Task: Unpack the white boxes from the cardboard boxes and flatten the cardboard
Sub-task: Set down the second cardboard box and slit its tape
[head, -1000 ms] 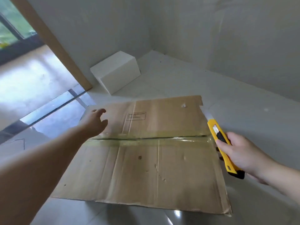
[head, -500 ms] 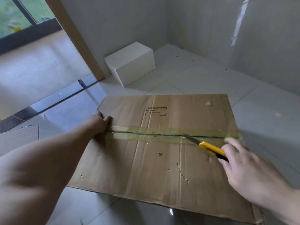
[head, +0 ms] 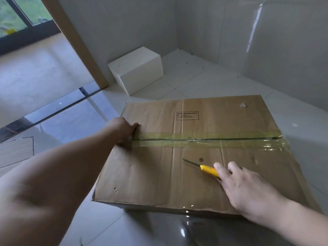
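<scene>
A large brown cardboard box (head: 159, 174) stands on the tiled floor with its top flaps shut. A strip of clear tape (head: 204, 139) runs along the centre seam, and a dark slit shows along it. My left hand (head: 124, 128) presses on the box's left edge at the end of the seam. My right hand (head: 243, 183) grips a yellow utility knife (head: 207, 169), blade out and pointing left, over the near flap below the seam. A white box (head: 136, 68) sits on the floor beyond, against the wall.
Grey walls meet in a corner behind the cardboard box. A wooden door frame (head: 79, 47) and a glass sliding-door track (head: 53, 110) lie to the left. A flat piece of cardboard (head: 16, 153) rests on the floor at the far left.
My right hand drew the knife from the box's right end leftwards along the taped seam, then lifted it towards me off the seam. My left hand settled onto the box's left edge.
</scene>
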